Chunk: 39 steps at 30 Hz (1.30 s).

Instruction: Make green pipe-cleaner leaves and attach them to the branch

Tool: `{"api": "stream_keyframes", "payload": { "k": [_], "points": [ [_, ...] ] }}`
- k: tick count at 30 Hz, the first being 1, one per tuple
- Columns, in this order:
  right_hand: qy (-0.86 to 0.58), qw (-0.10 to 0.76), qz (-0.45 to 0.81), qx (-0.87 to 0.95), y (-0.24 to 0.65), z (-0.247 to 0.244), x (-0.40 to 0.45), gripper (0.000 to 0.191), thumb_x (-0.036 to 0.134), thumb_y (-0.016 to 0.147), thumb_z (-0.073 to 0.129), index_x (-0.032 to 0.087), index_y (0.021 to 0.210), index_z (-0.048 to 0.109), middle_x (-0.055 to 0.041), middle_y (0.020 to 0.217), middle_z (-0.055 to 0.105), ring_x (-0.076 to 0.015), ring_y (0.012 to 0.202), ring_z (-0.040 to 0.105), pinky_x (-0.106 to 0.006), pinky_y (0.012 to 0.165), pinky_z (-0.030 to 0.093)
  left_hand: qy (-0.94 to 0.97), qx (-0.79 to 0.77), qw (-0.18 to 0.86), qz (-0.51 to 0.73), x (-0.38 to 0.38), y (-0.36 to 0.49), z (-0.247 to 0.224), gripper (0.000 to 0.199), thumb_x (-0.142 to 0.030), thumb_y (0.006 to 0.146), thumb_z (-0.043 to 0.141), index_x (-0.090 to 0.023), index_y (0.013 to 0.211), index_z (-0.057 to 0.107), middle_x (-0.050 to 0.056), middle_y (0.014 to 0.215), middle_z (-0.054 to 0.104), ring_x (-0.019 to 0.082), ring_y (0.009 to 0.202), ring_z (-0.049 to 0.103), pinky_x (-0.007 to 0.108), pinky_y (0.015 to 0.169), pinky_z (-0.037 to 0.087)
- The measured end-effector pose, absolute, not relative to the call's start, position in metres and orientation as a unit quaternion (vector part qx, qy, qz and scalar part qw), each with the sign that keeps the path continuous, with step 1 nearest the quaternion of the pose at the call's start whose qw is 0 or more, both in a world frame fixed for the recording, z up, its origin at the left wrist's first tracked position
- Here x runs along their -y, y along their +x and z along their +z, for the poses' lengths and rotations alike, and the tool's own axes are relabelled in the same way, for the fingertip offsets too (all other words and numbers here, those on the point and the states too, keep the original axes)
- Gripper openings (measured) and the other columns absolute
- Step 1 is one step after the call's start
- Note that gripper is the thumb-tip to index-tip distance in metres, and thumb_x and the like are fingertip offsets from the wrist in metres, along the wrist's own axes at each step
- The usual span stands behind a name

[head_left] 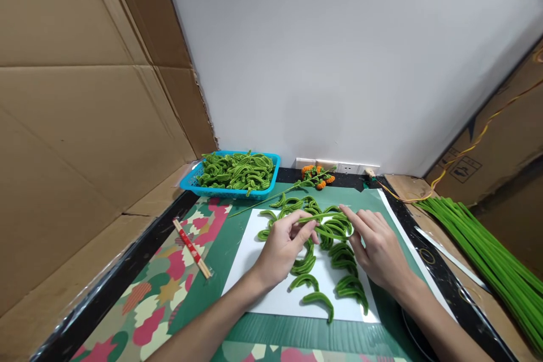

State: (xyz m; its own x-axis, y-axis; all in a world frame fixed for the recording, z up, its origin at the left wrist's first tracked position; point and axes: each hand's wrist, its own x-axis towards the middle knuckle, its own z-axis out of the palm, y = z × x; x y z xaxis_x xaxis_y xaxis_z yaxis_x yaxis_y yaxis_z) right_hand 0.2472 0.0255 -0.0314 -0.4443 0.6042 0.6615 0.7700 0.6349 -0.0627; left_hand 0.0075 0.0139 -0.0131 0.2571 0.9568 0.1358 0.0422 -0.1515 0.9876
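My left hand [282, 249] pinches a green chenille stem [322, 216] above the white sheet [241, 285]. The stem is bent into a long loop that points right. At its bent end, the thumb and index finger of my right hand [377, 249] close around the loop. Beneath and around both hands lie several curved green chenille pieces [318, 298] on the sheet, some bunched in small stacks [351, 288]. My hands partly cover the pieces in the middle.
Behind stands a blue basket [185, 182] full of twisted green pieces. An orange flower stem [320, 175] lies near the wall sockets [348, 168]. Wrapped chopsticks [192, 249] are at left; long green stems [479, 254] and a white strip [449, 257] at right. Cardboard walls flank both sides.
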Motion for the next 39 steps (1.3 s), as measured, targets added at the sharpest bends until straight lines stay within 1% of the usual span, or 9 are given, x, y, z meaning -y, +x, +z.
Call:
{"api": "stream_keyframes", "payload": {
  "k": [3, 8, 17, 22, 25, 30, 33, 36, 39],
  "points": [
    [-0.416, 0.340, -0.119, 0.835, 0.248, -0.030, -0.026, 0.053, 0.008, 0.101, 0.046, 0.015, 0.154, 0.048, -0.0064, 0.091, 0.067, -0.0242, 0.078, 0.057, -0.037, 0.073, 0.048, 0.590, -0.415, 0.509, 0.470, -0.017, 0.007, -0.014, 0.032, -0.047, 0.101, 0.069, -0.015, 0.103, 0.068, 0.001, 0.078, 0.070, 0.006, 0.051, 0.038, 0.021, 0.045, 0.023],
    [-0.421, 0.347, -0.120, 0.830, 0.249, -0.029, -0.025, 0.058, 0.009, 0.102, 0.046, 0.017, 0.159, 0.043, -0.0032, 0.085, 0.068, -0.0221, 0.069, 0.056, -0.035, 0.069, 0.046, 0.594, -0.435, 0.477, 0.480, -0.018, 0.006, -0.010, 0.029, -0.043, 0.094, 0.077, -0.015, 0.101, 0.071, 0.002, 0.079, 0.072, 0.006, 0.051, 0.046, 0.019, 0.045, 0.030],
    [-0.430, 0.313, -0.151, 0.833, 0.253, -0.033, -0.026, 0.044, 0.010, 0.102, 0.048, 0.012, 0.144, 0.060, -0.0040, 0.080, 0.062, -0.0229, 0.069, 0.051, -0.036, 0.068, 0.045, 0.551, -0.432, 0.501, 0.508, -0.020, 0.008, -0.007, 0.042, -0.053, 0.092, 0.076, -0.012, 0.089, 0.075, 0.006, 0.075, 0.076, 0.004, 0.039, 0.043, 0.018, 0.039, 0.027],
    [-0.421, 0.375, -0.094, 0.821, 0.251, -0.029, -0.026, 0.051, 0.010, 0.105, 0.046, 0.018, 0.154, 0.051, -0.0025, 0.082, 0.062, -0.0209, 0.069, 0.054, -0.033, 0.065, 0.048, 0.540, -0.438, 0.502, 0.514, -0.021, 0.007, -0.006, 0.042, -0.053, 0.089, 0.079, -0.011, 0.091, 0.079, 0.008, 0.076, 0.077, 0.004, 0.038, 0.045, 0.018, 0.038, 0.030],
    [-0.392, 0.448, 0.000, 0.804, 0.250, -0.025, -0.025, 0.051, 0.013, 0.108, 0.047, 0.022, 0.158, 0.044, -0.0041, 0.095, 0.064, -0.0186, 0.077, 0.063, -0.030, 0.070, 0.055, 0.531, -0.443, 0.515, 0.506, -0.022, 0.005, -0.005, 0.046, -0.055, 0.089, 0.078, -0.009, 0.093, 0.080, 0.005, 0.063, 0.071, 0.005, 0.034, 0.042, 0.019, 0.034, 0.027],
    [-0.303, 0.460, -0.017, 0.835, 0.258, -0.025, -0.027, 0.030, 0.025, 0.105, 0.065, 0.018, 0.133, 0.058, -0.0153, 0.124, 0.065, -0.0227, 0.099, 0.070, -0.034, 0.084, 0.060, 0.505, -0.458, 0.558, 0.472, -0.023, 0.001, -0.003, 0.053, -0.059, 0.090, 0.075, -0.009, 0.104, 0.079, -0.004, 0.041, 0.053, 0.007, 0.030, 0.034, 0.017, 0.030, 0.023],
    [-0.284, 0.412, -0.093, 0.861, 0.264, -0.025, -0.028, 0.016, 0.024, 0.103, 0.068, 0.018, 0.116, 0.062, -0.0143, 0.113, 0.068, -0.0247, 0.096, 0.070, -0.035, 0.078, 0.058, 0.499, -0.455, 0.567, 0.471, -0.023, -0.002, -0.003, 0.046, -0.057, 0.091, 0.074, -0.011, 0.098, 0.078, -0.006, 0.041, 0.049, 0.006, 0.029, 0.032, 0.017, 0.029, 0.021],
    [-0.286, 0.393, -0.109, 0.867, 0.267, -0.024, -0.028, 0.007, 0.022, 0.102, 0.068, 0.018, 0.102, 0.062, -0.0112, 0.101, 0.068, -0.0224, 0.086, 0.067, -0.033, 0.072, 0.056, 0.503, -0.448, 0.571, 0.470, -0.024, -0.004, -0.002, 0.042, -0.054, 0.090, 0.075, -0.014, 0.078, 0.072, -0.004, 0.047, 0.052, 0.006, 0.030, 0.036, 0.018, 0.029, 0.020],
    [-0.296, 0.397, -0.122, 0.860, 0.267, -0.025, -0.026, 0.010, 0.023, 0.102, 0.068, 0.019, 0.095, 0.063, -0.0138, 0.107, 0.067, -0.0237, 0.089, 0.068, -0.034, 0.072, 0.057, 0.515, -0.437, 0.573, 0.464, -0.024, -0.004, 0.000, 0.045, -0.053, 0.089, 0.077, -0.014, 0.068, 0.067, -0.004, 0.052, 0.050, 0.005, 0.035, 0.038, 0.018, 0.032, 0.021]
  ]
}}
